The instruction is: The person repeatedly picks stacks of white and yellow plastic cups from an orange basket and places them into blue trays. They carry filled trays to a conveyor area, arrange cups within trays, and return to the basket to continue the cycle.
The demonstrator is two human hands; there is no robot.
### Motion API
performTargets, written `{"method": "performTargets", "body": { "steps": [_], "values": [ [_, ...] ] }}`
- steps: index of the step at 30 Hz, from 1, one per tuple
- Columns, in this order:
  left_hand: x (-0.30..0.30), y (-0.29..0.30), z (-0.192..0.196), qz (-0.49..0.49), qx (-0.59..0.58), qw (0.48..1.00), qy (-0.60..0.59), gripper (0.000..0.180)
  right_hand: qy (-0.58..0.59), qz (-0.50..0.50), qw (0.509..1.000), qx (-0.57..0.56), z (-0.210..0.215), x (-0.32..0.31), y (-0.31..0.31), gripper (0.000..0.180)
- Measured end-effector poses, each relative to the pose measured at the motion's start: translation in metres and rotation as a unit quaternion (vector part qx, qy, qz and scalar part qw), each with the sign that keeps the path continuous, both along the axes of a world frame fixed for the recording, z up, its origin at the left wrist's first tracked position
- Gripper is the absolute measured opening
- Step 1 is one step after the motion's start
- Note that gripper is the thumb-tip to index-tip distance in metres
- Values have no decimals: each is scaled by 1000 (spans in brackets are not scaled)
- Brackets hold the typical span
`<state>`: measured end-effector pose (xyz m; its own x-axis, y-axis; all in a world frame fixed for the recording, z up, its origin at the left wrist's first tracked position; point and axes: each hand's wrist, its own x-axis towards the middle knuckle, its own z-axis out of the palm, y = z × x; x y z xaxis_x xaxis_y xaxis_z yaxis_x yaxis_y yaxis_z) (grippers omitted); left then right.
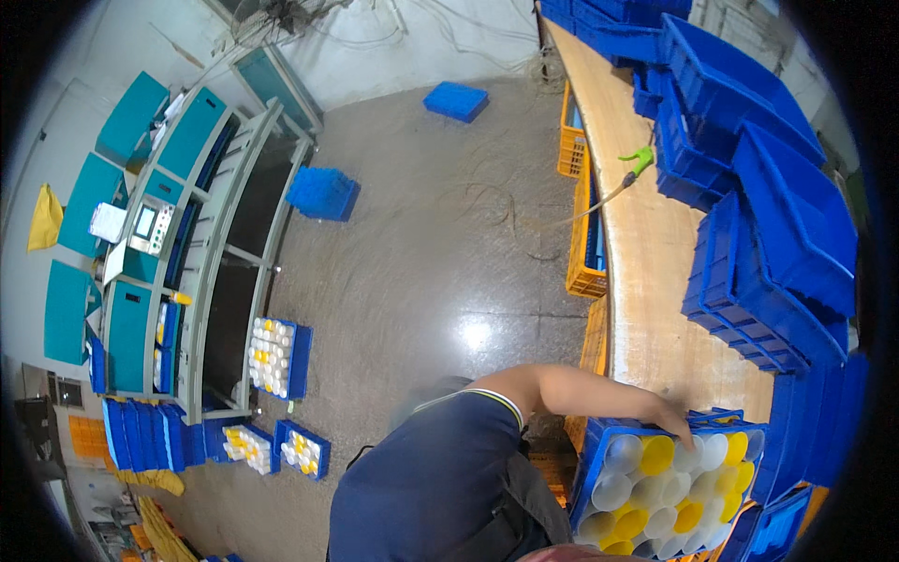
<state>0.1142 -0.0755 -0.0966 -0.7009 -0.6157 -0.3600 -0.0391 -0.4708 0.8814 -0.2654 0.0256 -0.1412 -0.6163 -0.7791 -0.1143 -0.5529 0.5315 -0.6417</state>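
The right hand (670,419) rests on the far rim of a blue crate (599,450) of white and yellow cups (655,456) on the desk (646,281). I cannot tell whether its grip is spread or pressed together. The left hand is out of sight.

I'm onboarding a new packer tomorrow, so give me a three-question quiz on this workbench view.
1. True or false: the hand at the wooden bench rests on the far edge of a blue crate filled with cylinders.
2. Which colours are the cylinders in that crate? A) red and black B) white and yellow C) green only
3. Fill in: the empty blue bins are stacked along the bench's ____ side.

Key: 1 true; 2 B; 3 right.
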Motion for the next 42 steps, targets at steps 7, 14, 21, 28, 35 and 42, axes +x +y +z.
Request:
{"method": "performTargets", "body": {
  "steps": [7,14,21,28,35,42],
  "values": [
    [99,40,13,-39,-121,987,-97,95,-225,-8,967,-118,63,155,14,60],
    [301,131,1,167,-146,973,-70,113,-421,15,902,-98,82,364,29,66],
    [537,231,-70,428,12,901,71,104,-502,14,865,18,15,595,29,72],
    [726,307,-239,536,211,798,-174,100,-496,209,791,292,-247,814,-6,76],
    [838,343,-475,653,235,716,-73,91,-599,225,672,373,-454,1020,-34,78],
    [881,342,-598,641,229,717,-148,86,-380,317,759,423,-523,1040,-48,81]
  ]
}}
